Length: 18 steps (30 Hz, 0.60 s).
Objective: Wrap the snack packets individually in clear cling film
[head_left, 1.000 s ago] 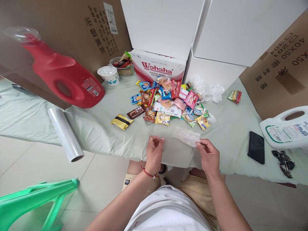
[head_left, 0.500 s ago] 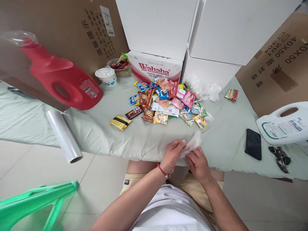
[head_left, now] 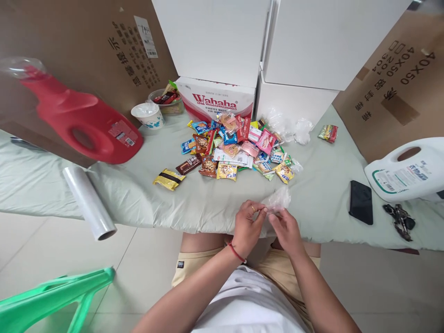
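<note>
With left hand pinching the clear plastic, with right hand touching, grip unclear: could tear if tugged hard, slip if held loosely!

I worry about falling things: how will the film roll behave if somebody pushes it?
The film roll will probably roll, being cylindrical and lying on its side. It may tip off the table, since its near end overhangs the edge. Its glossy surface could feel slippery.
</note>
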Motion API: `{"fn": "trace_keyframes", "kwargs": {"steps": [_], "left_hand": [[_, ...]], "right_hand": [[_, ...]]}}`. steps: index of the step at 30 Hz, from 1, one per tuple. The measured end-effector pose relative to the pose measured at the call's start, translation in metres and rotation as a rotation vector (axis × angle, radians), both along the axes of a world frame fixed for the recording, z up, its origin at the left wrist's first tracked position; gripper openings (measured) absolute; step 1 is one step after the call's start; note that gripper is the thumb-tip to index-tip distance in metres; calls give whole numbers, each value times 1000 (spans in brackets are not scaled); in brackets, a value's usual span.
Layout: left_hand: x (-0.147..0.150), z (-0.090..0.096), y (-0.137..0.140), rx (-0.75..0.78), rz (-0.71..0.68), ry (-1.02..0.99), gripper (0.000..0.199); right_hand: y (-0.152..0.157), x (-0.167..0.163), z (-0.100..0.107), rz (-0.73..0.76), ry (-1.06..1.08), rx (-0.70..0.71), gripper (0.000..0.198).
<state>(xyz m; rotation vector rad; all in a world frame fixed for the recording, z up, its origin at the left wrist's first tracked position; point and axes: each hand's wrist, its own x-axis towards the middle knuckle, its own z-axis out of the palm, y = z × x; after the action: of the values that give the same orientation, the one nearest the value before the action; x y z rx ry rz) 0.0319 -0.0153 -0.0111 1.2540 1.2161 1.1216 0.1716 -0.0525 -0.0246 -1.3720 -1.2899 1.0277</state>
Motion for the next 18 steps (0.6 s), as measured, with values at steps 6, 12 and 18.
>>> {"fn": "trace_keyframes", "kwargs": {"steps": [6, 12, 18], "left_hand": [[-2, -6, 10, -208, 220, -345, 29], [-21, -8, 22, -203, 291, -250, 34], [-29, -2, 16, -89, 115, -180, 37]], "right_hand": [[16, -3, 3, -211, 343, -166, 37], [7, 15, 4, -81, 645, -421, 38], [14, 42, 5, -136, 497, -375, 50]]}}
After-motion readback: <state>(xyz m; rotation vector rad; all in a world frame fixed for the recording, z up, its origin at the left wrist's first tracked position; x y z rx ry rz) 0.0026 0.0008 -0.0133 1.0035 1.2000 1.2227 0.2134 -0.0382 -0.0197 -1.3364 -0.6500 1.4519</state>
